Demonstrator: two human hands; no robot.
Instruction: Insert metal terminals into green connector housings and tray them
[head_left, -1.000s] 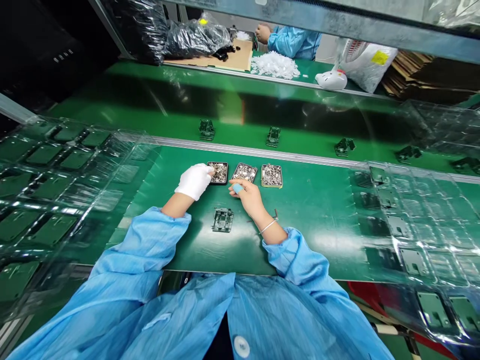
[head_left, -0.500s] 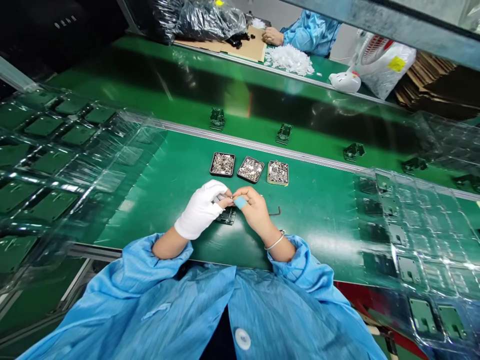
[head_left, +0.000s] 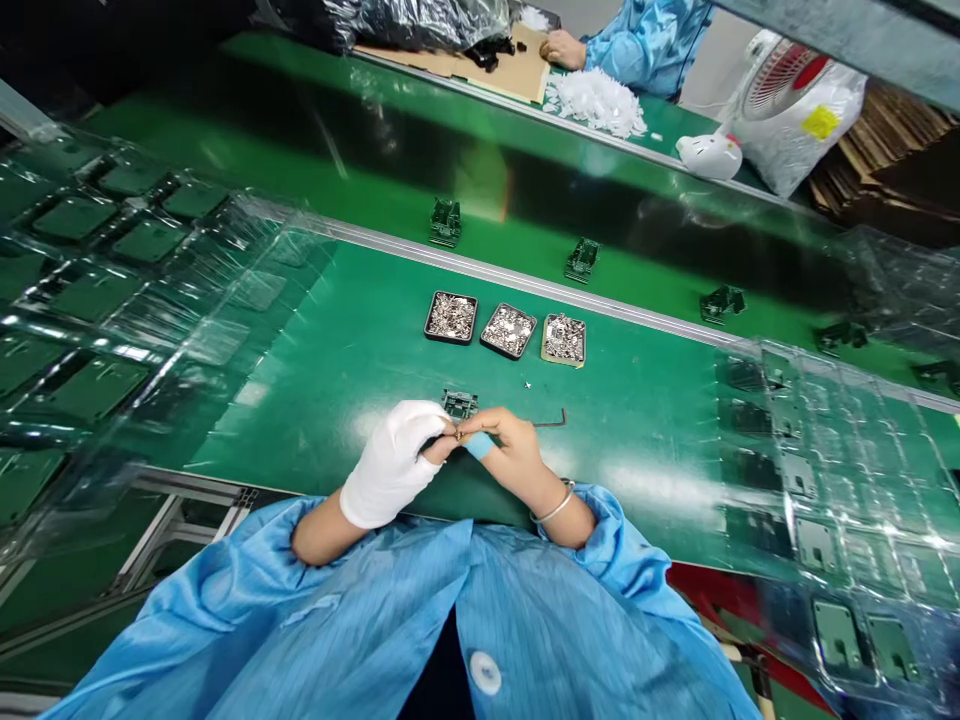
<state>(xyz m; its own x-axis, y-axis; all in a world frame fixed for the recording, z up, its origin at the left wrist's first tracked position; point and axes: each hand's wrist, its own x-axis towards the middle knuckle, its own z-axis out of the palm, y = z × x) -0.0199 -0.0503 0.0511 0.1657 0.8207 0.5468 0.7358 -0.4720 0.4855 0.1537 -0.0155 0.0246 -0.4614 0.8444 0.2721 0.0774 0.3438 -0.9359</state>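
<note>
My left hand (head_left: 394, 465), in a white glove with bare fingertips, pinches a tiny metal part (head_left: 459, 436). My right hand (head_left: 514, 460), with blue tape on its thumb, closes its fingertips on the same part from the other side. The part is too small to name. Just beyond the fingertips a green circuit board (head_left: 459, 403) lies on the green mat, partly covered by the hands. To the right of it lie an L-shaped hex key (head_left: 555, 419) and a small loose metal piece (head_left: 527, 385).
Three small trays of metal parts, left (head_left: 451, 317), middle (head_left: 508, 331) and right (head_left: 564, 340), stand beyond the board. Behind a metal rail (head_left: 510, 277) several boards lie spaced apart. Clear plastic trays (head_left: 847, 450) flank both sides. Across the bench shows a co-worker's hand (head_left: 562, 49).
Both hands have come closer to my body, still pinched together. More of the circuit board, the hex key and the small loose piece now show. The view has shifted slightly.
</note>
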